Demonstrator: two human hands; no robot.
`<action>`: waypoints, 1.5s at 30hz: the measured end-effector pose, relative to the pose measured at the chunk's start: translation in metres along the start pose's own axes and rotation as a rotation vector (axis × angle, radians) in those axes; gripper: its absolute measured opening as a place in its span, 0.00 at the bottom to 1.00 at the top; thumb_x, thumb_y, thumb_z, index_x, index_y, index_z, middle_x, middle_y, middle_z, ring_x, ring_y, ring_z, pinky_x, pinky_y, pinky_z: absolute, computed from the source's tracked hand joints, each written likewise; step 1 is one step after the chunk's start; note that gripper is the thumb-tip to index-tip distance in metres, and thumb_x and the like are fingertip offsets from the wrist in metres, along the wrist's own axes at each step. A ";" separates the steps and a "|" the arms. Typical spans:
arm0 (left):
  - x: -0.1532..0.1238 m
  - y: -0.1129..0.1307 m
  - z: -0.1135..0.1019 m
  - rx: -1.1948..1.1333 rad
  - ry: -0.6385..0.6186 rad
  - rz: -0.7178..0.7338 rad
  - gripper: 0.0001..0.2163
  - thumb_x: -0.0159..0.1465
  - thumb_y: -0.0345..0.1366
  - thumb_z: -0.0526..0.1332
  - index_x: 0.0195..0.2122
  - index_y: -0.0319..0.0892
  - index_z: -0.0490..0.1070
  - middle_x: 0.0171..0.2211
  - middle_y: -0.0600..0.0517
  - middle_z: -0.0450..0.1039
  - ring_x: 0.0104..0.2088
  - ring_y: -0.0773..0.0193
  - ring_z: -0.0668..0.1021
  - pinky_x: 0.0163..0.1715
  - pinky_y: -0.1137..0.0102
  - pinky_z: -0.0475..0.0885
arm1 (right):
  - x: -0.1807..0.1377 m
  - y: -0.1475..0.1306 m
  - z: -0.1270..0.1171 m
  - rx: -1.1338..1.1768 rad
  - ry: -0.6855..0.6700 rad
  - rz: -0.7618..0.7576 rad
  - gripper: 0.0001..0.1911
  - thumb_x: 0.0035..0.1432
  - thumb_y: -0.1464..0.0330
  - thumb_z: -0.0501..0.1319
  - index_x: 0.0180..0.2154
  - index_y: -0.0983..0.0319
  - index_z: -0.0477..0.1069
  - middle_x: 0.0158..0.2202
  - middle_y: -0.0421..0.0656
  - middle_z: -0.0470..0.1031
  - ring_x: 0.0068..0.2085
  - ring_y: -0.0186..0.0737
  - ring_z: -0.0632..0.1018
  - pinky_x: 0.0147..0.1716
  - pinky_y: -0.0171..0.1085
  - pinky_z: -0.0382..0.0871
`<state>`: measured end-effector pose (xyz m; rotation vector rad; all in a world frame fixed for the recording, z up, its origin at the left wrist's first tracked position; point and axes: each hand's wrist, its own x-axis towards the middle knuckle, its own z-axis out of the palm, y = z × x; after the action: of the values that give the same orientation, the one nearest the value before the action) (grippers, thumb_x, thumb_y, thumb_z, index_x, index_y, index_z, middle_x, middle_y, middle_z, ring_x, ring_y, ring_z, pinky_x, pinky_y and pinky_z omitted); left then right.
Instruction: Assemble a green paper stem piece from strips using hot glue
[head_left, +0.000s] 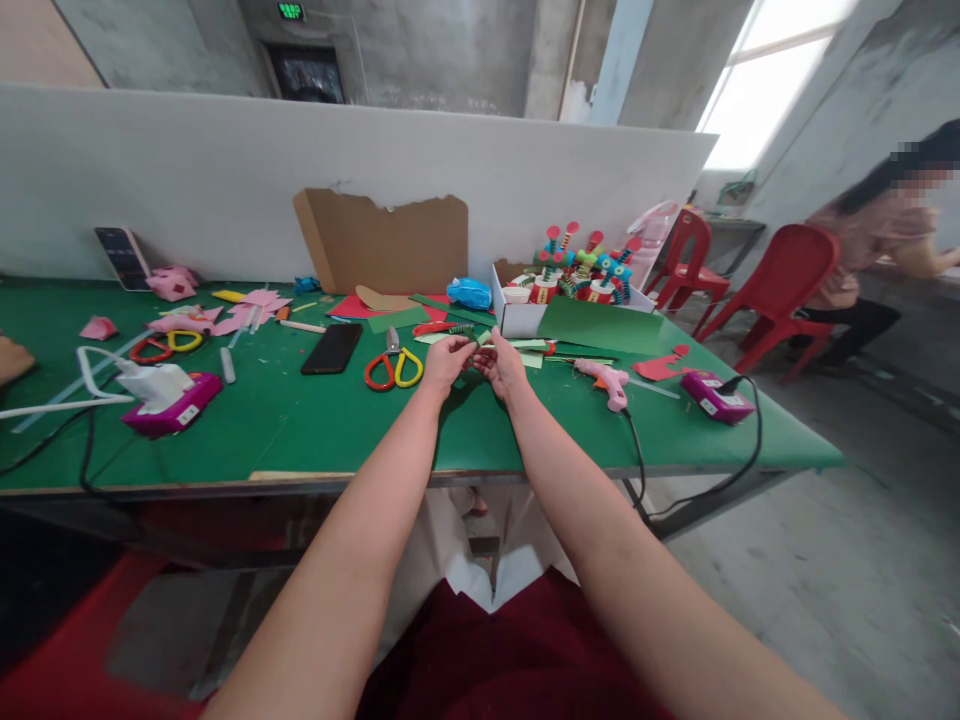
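Observation:
My left hand (pixel 448 364) and my right hand (pixel 502 368) meet over the green table, fingers pinched together. Between the fingertips they hold a small green paper strip (pixel 484 339), whose lower part the fingers cover. Just behind my left hand is a dark green folded paper spring (pixel 463 329); whether it joins the held strip I cannot tell. To the left of my hands lie scissors (pixel 393 362) with one red and one yellow handle, and a black phone (pixel 332 348). Pale green paper strips (pixel 529 345) lie close by my right hand.
A white box (pixel 517 318) with paper-cup figures stands behind, beside a blue tape dispenser (pixel 470 293). A pink glue gun (pixel 606 382) and purple power sockets (pixel 717 398), (pixel 174 402) trail cords. Cardboard (pixel 390 245) leans on the white partition. A person sits at far right.

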<state>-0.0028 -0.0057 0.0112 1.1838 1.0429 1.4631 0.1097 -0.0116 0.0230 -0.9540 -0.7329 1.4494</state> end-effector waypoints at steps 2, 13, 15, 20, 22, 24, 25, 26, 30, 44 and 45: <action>0.000 0.001 0.000 -0.025 0.014 -0.009 0.12 0.49 0.39 0.71 0.27 0.39 0.71 0.20 0.57 0.69 0.19 0.73 0.67 0.20 0.75 0.63 | -0.001 -0.001 0.001 0.005 -0.029 0.002 0.17 0.54 0.54 0.66 0.28 0.60 0.67 0.20 0.36 0.73 0.20 0.30 0.74 0.22 0.30 0.72; -0.002 0.003 -0.001 0.095 -0.013 -0.017 0.09 0.51 0.35 0.69 0.23 0.39 0.70 0.17 0.58 0.65 0.18 0.73 0.65 0.21 0.75 0.60 | 0.008 0.012 -0.005 -0.152 -0.027 -0.207 0.18 0.40 0.60 0.73 0.26 0.59 0.66 0.22 0.32 0.72 0.24 0.29 0.74 0.24 0.28 0.70; -0.001 0.002 -0.001 0.090 -0.013 -0.017 0.09 0.51 0.36 0.69 0.24 0.38 0.71 0.18 0.57 0.66 0.19 0.72 0.66 0.22 0.74 0.61 | 0.011 0.013 -0.006 -0.132 -0.030 -0.214 0.17 0.40 0.61 0.73 0.25 0.60 0.67 0.21 0.32 0.71 0.24 0.28 0.74 0.26 0.29 0.71; 0.000 -0.003 -0.002 0.067 0.058 -0.031 0.10 0.50 0.38 0.70 0.28 0.38 0.73 0.23 0.54 0.71 0.22 0.70 0.70 0.25 0.73 0.65 | 0.014 0.015 -0.006 -0.106 -0.044 -0.196 0.15 0.42 0.64 0.73 0.23 0.61 0.67 0.19 0.33 0.71 0.24 0.29 0.75 0.31 0.31 0.75; 0.001 -0.005 -0.002 0.050 0.062 -0.038 0.10 0.50 0.37 0.69 0.28 0.38 0.73 0.23 0.54 0.72 0.23 0.69 0.71 0.25 0.73 0.66 | 0.015 0.016 -0.006 -0.110 -0.046 -0.178 0.14 0.43 0.66 0.72 0.22 0.61 0.67 0.19 0.34 0.72 0.24 0.30 0.76 0.33 0.32 0.76; 0.002 -0.007 -0.002 0.023 0.040 -0.044 0.09 0.50 0.36 0.69 0.29 0.38 0.74 0.23 0.54 0.72 0.22 0.70 0.71 0.25 0.73 0.66 | 0.016 0.017 -0.007 -0.101 -0.040 -0.168 0.14 0.44 0.67 0.72 0.22 0.62 0.67 0.19 0.34 0.72 0.25 0.31 0.76 0.34 0.33 0.76; 0.003 -0.007 -0.002 0.007 0.029 -0.046 0.09 0.50 0.36 0.69 0.29 0.37 0.74 0.23 0.54 0.72 0.22 0.70 0.70 0.25 0.73 0.66 | 0.017 0.017 -0.007 -0.092 -0.037 -0.167 0.13 0.44 0.68 0.72 0.22 0.62 0.68 0.19 0.35 0.72 0.25 0.31 0.77 0.34 0.33 0.76; 0.003 -0.008 -0.002 -0.010 0.023 -0.047 0.09 0.50 0.35 0.69 0.30 0.37 0.74 0.23 0.54 0.72 0.22 0.71 0.70 0.25 0.73 0.66 | 0.018 0.017 -0.007 -0.083 -0.038 -0.167 0.13 0.44 0.68 0.72 0.22 0.62 0.68 0.19 0.35 0.72 0.25 0.31 0.77 0.35 0.33 0.77; 0.005 -0.009 -0.001 -0.066 0.035 -0.058 0.09 0.50 0.33 0.69 0.31 0.37 0.74 0.24 0.54 0.73 0.22 0.71 0.71 0.26 0.73 0.67 | 0.018 0.017 -0.007 -0.071 -0.050 -0.173 0.14 0.43 0.69 0.73 0.22 0.61 0.68 0.19 0.35 0.73 0.26 0.32 0.78 0.35 0.34 0.77; 0.003 -0.006 0.000 -0.039 0.067 -0.055 0.09 0.48 0.35 0.69 0.27 0.39 0.71 0.22 0.55 0.71 0.22 0.70 0.71 0.26 0.72 0.67 | 0.013 0.018 -0.006 -0.127 -0.071 -0.255 0.14 0.42 0.64 0.71 0.26 0.59 0.67 0.22 0.34 0.73 0.27 0.33 0.77 0.34 0.36 0.76; 0.003 -0.006 0.000 -0.030 0.065 -0.054 0.09 0.48 0.35 0.69 0.27 0.39 0.71 0.22 0.55 0.71 0.22 0.70 0.71 0.26 0.72 0.66 | 0.014 0.019 -0.006 -0.136 -0.055 -0.255 0.14 0.41 0.64 0.70 0.26 0.59 0.66 0.22 0.33 0.72 0.27 0.33 0.76 0.33 0.36 0.75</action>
<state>-0.0026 -0.0014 0.0060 1.0851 1.0854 1.4788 0.1068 -0.0005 0.0017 -0.8907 -0.9678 1.2184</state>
